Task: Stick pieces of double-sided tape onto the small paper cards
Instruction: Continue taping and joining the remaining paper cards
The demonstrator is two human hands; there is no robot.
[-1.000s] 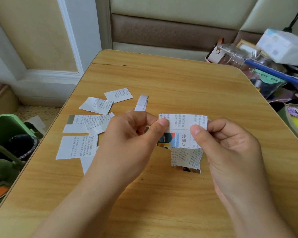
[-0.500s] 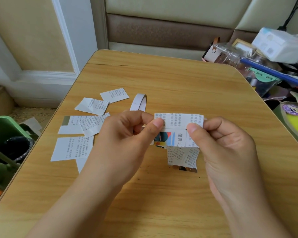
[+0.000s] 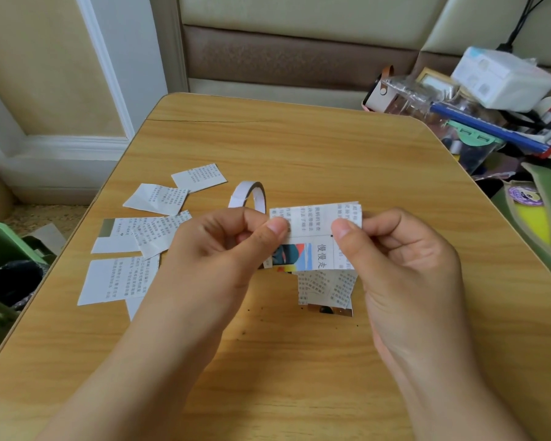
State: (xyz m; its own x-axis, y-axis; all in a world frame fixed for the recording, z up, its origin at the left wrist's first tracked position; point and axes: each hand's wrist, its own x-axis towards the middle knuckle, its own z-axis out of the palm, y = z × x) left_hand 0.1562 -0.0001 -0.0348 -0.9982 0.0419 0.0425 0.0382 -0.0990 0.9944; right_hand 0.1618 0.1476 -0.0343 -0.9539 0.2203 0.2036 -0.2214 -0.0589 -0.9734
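One head-worn view looks forward and steeply down, close over the wooden table (image 3: 299, 148) toward the wall.

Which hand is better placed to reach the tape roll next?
Left, probably. The left hand pinches the held card right beside the tape roll, which stands just beyond its knuckles. The right hand pinches the card's far edge, farther from the roll.

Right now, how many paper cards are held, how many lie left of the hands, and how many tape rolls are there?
Held card: 1
Loose cards left of the left hand: 6 (one mostly hidden)
Tape roll: 1
Total: 8
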